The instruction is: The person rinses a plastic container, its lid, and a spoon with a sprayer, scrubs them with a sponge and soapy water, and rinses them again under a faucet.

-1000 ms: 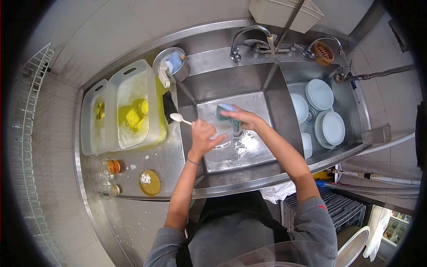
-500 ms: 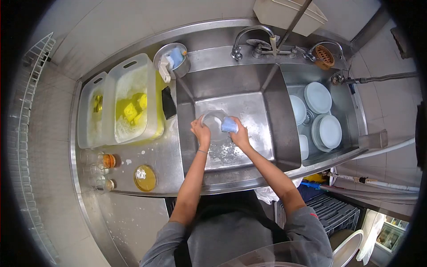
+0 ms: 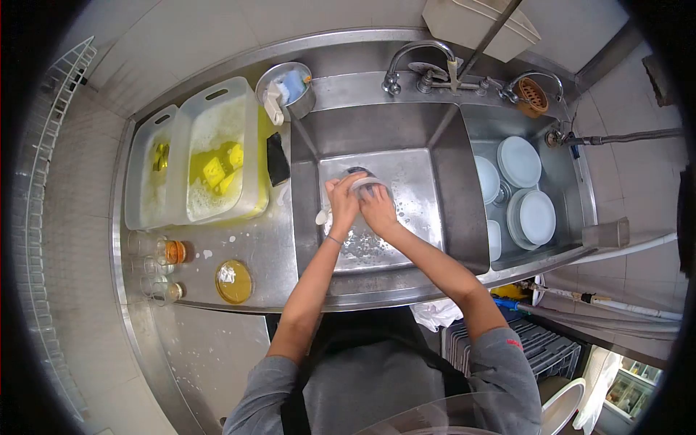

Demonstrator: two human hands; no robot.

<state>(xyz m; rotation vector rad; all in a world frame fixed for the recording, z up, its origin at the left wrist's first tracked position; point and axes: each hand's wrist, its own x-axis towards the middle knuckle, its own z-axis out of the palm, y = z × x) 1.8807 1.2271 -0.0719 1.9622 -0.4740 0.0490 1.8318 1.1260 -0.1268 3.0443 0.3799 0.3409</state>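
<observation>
Low over the middle of the deep steel sink, my left hand is closed round the side of a clear round bowl. The bowl is tilted, its opening facing toward me. My right hand reaches into the bowl with curled fingers. The blue sponge that showed in this hand a moment ago is now hidden behind the fingers and bowl wall. Beside my left wrist, a small white piece lies on the sink floor. Water drops and suds are scattered below my hands.
Two soapy tubs stand left, yellow sponges in one. A metal pot holds cloths. Jars and a golden lid lie nearer me. White plates fill the right basin. A faucet arches behind the sink.
My hands have come together, and the bowl has moved slightly right and turned. My right hand has gone into it with the blue sponge, which has dropped from sight. The small white piece now shows.
</observation>
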